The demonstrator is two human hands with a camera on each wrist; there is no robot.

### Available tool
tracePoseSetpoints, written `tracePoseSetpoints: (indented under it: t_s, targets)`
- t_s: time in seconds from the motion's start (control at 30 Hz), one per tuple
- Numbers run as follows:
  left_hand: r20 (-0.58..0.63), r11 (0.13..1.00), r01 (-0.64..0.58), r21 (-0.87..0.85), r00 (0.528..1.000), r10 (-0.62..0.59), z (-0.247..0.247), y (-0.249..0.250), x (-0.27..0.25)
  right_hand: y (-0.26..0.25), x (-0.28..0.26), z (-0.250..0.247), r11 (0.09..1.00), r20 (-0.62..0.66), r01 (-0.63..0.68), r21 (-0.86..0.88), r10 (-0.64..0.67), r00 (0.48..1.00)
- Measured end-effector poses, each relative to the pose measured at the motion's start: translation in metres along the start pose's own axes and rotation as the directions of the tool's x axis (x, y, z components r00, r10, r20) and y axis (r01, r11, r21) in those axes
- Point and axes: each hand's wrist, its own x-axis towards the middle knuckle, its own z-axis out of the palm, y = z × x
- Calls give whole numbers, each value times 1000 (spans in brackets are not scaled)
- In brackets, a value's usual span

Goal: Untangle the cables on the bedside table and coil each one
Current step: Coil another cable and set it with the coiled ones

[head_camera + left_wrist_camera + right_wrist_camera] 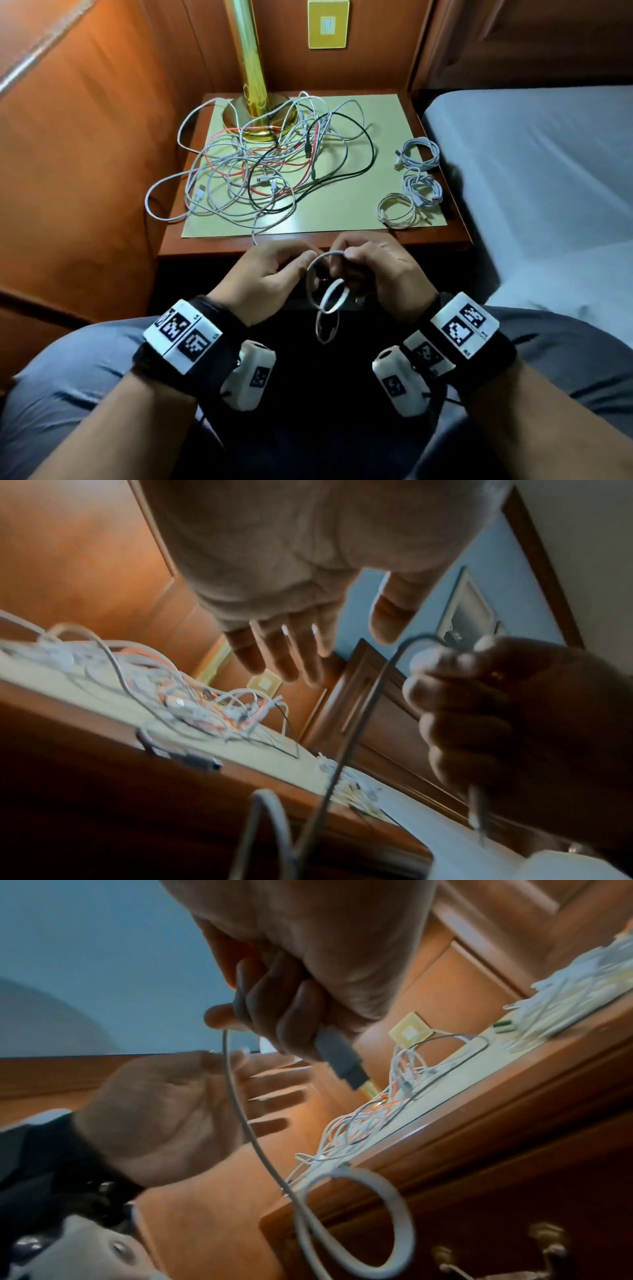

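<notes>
A white cable (334,294) hangs in small loops in front of the bedside table (342,241). My right hand (349,255) pinches the top of the loop, with the cable's grey plug (342,1058) tucked under its curled fingers (291,1001). My left hand (291,263) is just left of the loop, and its fingers (284,653) are straight and hold nothing. A tangle of white, red and black cables (267,161) lies on the table's left half. Three coiled white cables (419,154) (423,188) (397,210) lie along the right side.
A brass lamp (253,85) stands at the back of the table, with the tangle wrapped round its base. Wood panels close in the left and back, where a yellow switch plate (328,24) is fixed. A bed (531,154) borders the right. Drawer handles (548,1237) sit below the tabletop.
</notes>
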Motion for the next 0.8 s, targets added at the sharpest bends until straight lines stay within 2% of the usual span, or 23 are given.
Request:
tracePoseSetpoints:
  t_s: [0.07,0.13,0.17,0.3,0.4,0.47,0.53,0.6,0.67,0.73,0.8]
  targets:
    - [20,976,101,-195,995,-99,3,5,2,-1,3,-13,999,-102,4,41,0,995]
    - [30,886,190,-423,980,-196,1,9,2,-4,3,-25,995,-183,6,100,12,983]
    - [25,854,203,-479,976,-218,0,10,2,-6,3,-29,993,-205,-2,120,26,978]
    - [-95,799,181,-573,954,-284,-6,3,4,-8,1,-34,990,-234,-68,125,96,968]
    - [-173,787,152,-597,934,-311,-11,-1,5,-8,3,-35,970,-131,-172,169,196,972]
    - [-210,811,143,-568,927,-311,-12,-3,6,-9,1,-36,941,-11,-267,210,275,961]
    - [-257,892,152,-426,925,-280,-15,-6,6,-11,0,-35,914,36,-274,300,276,960]
    - [-244,951,166,-263,942,-231,-18,-7,6,-14,0,-41,863,-81,-163,479,228,970]
    - [-208,974,168,-154,958,-198,-19,-10,5,-17,1,-51,795,-255,14,606,178,950]
    - [-229,981,194,-25,954,-194,-18,-16,6,-22,3,-60,765,-383,156,625,127,915]
    - [-270,966,247,79,938,-217,-15,-24,8,-24,4,-64,795,-458,223,564,76,886]
